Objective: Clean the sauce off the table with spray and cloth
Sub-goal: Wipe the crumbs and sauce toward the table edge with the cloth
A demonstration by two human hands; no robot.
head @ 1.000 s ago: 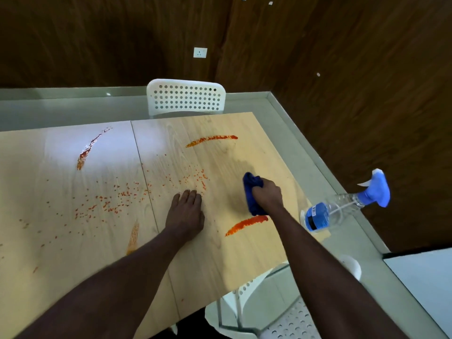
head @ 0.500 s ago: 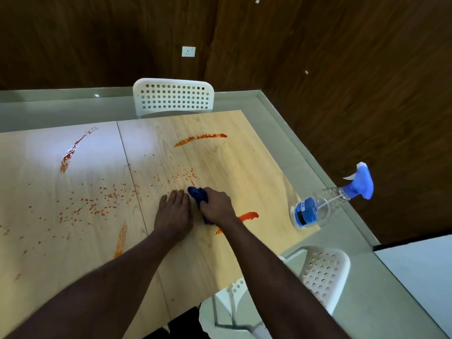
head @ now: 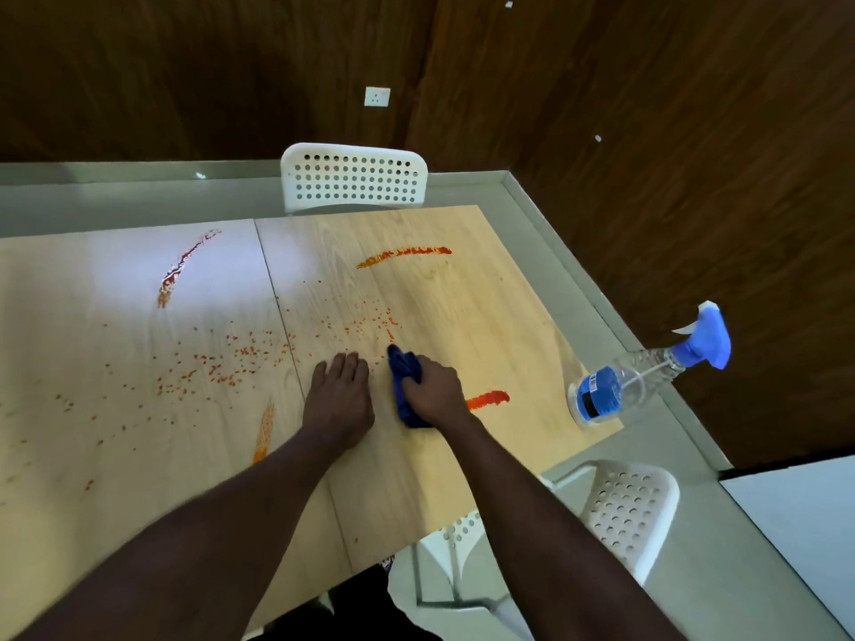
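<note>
My right hand (head: 432, 393) grips a bunched blue cloth (head: 404, 377) and presses it on the light wooden table (head: 486, 326). Flat beside it, my left hand (head: 340, 395) rests on the tabletop with straight fingers. Just right of my right hand lies a red sauce streak (head: 488, 399), partly hidden by the hand. Another streak (head: 403, 255) lies farther back, a third (head: 182, 266) at the far left, an orange smear (head: 264, 430) near my left forearm. Red specks (head: 222, 367) scatter across the middle. A clear spray bottle (head: 647, 377) with a blue trigger head stands on the table's right corner.
A white perforated chair (head: 354, 178) stands at the far edge of the table, another white chair (head: 624, 511) at the near right corner. Dark wood walls close in behind and to the right, with a grey floor strip between.
My right hand swept the cloth leftward from the table's right side to beside my left hand, then stayed there. The near red streak looks shorter. My left hand stayed flat.
</note>
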